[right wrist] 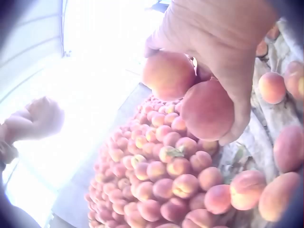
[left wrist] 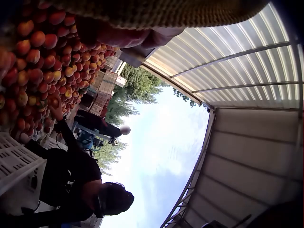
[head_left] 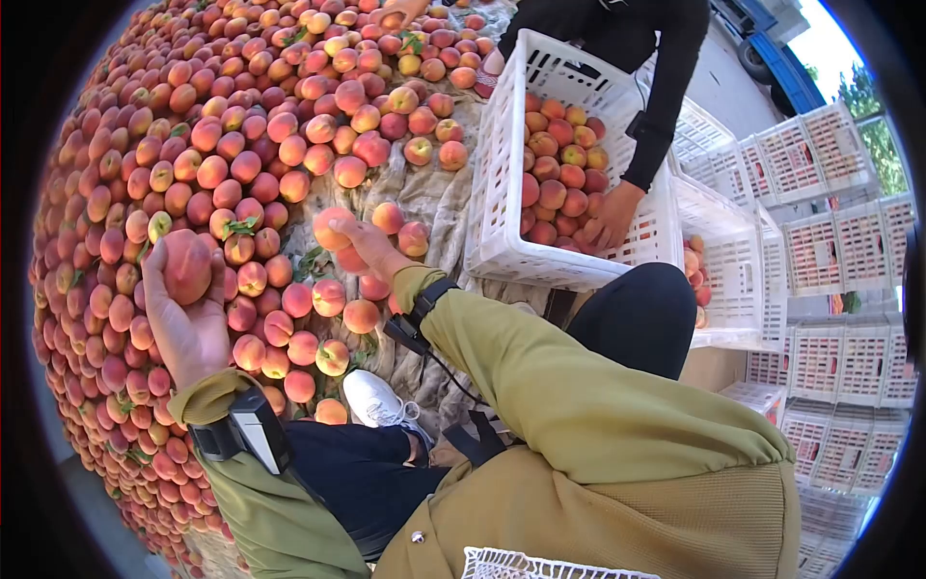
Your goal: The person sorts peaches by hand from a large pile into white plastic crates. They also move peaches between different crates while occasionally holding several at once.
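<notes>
My left hand (head_left: 196, 336) holds one large peach (head_left: 187, 268), palm turned up and fingers round the fruit, over the near part of the heap. In its own wrist view that hand is mostly cut off at the top edge. Two peaches are gripped by my right hand (right wrist: 216, 45): a lighter orange-red peach (right wrist: 168, 75) at the fingertips and a redder peach (right wrist: 207, 110) near the thumb. In the head view this hand is over the heap's right edge, with several loose peaches (head_left: 388, 217) beside it.
The peach heap (head_left: 212, 135) spreads across the left on a crumpled cloth (head_left: 415, 193). A white crate (head_left: 492, 174) partly filled with peaches stands at the right, another person's hand (head_left: 614, 214) inside it. Stacked white crates (head_left: 839, 251) line the far right. My white shoe (head_left: 378, 399) touches the cloth.
</notes>
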Tool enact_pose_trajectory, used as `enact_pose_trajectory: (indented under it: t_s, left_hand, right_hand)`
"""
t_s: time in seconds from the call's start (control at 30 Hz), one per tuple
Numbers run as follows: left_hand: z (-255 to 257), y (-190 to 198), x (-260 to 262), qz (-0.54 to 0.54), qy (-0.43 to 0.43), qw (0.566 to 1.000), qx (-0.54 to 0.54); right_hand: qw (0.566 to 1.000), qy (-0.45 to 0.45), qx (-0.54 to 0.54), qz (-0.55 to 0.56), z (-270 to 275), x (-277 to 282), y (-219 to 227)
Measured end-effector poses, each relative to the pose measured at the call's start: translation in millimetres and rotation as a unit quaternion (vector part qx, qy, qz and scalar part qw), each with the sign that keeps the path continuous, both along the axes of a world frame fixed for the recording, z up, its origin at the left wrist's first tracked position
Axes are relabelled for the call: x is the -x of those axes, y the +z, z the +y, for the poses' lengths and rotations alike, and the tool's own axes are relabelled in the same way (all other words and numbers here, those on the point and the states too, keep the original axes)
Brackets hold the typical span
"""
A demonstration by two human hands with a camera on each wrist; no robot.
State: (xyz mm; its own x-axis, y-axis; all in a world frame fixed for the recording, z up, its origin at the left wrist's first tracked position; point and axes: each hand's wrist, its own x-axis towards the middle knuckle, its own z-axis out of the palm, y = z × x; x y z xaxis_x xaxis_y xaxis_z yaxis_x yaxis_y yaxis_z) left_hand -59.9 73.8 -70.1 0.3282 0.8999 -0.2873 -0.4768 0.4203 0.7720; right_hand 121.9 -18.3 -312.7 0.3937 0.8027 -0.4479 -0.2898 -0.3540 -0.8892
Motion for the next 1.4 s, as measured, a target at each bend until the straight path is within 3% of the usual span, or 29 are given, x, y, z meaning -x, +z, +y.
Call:
enact_pose_trajectory:
  t_s: [0.03, 0.07, 0.1, 0.17, 0.2, 0.27, 0.3, 0.33, 0.4, 0.47, 0.53, 0.63, 0.7, 0.8, 0.83, 0.93, 1.1, 1.27, 1.4]
  left_hand:
    - [3, -1, -1, 0.009, -0.001, 1.0, 0.0]
    - [3, 0, -4, 0.004, -0.015, 1.0, 0.012]
    - [1, 2, -8, -0.001, -0.029, 0.999, 0.023]
    - [-8, 3, -19, 0.0, -0.056, 0.998, 0.019]
    - [-11, 4, -22, 0.0, -0.07, 0.997, 0.014]
    - [-18, 3, -29, 0.003, -0.093, 0.996, 0.0]
    - [-22, 3, -32, 0.004, -0.114, 0.993, -0.01]
    - [-28, 5, -37, 0.007, -0.096, 0.995, -0.005]
    - [-28, 3, -36, -0.014, -0.143, 0.99, 0.003]
    - [-38, 12, -42, -0.007, -0.136, 0.991, 0.002]
    - [-40, 14, -43, -0.001, -0.131, 0.991, -0.004]
    - [-39, 13, -39, 0.0, -0.123, 0.992, -0.007]
    - [-31, 6, -35, 0.009, -0.113, 0.994, -0.004]
    - [-29, 4, -30, 0.028, -0.109, 0.994, 0.0]
    - [-29, 5, -30, 0.033, -0.112, 0.993, -0.004]
    - [-27, 2, -32, 0.036, -0.103, 0.994, -0.011]
    - [-27, 2, -31, 0.023, -0.119, 0.993, 0.0]
    - [-32, 2, -41, 0.05, -0.108, 0.993, -0.012]
    - [-34, 2, -48, 0.056, -0.099, 0.993, -0.018]
  right_hand:
    - [0.979, -0.053, -0.076, 0.183, -7, 5, 20]
    - [0.916, -0.102, -0.153, 0.357, -15, 11, 54]
    - [0.889, -0.091, -0.232, 0.384, -30, 13, 94]
    - [0.797, -0.056, -0.313, 0.513, -46, 14, 122]
    - [0.796, -0.057, -0.317, 0.513, -52, 12, 134]
    - [0.735, -0.033, -0.395, 0.551, -63, 5, 159]
    - [0.732, -0.023, -0.395, 0.554, -69, 0, 175]
    - [0.751, -0.03, -0.4, 0.524, -79, -7, 193]
    - [0.772, -0.027, -0.403, 0.491, -99, -26, 222]
    - [0.841, -0.024, -0.33, 0.428, -122, -54, 245]
    - [0.868, -0.028, -0.324, 0.376, -144, -74, 257]
    - [0.898, -0.062, -0.301, 0.315, -177, -104, 250]
    - [0.916, -0.125, -0.24, 0.297, -197, -126, 239]
    - [0.961, -0.18, -0.106, 0.179, -222, -157, 221]
    - [0.96, -0.187, -0.105, 0.18, -229, -160, 217]
    - [0.953, -0.232, 0.033, 0.193, -239, -174, 191]
    - [0.927, -0.268, 0.11, 0.239, -239, -185, 145]
    - [0.916, -0.324, 0.222, 0.079, -242, -175, 133]
    - [0.917, -0.26, 0.279, 0.12, -244, -181, 113]
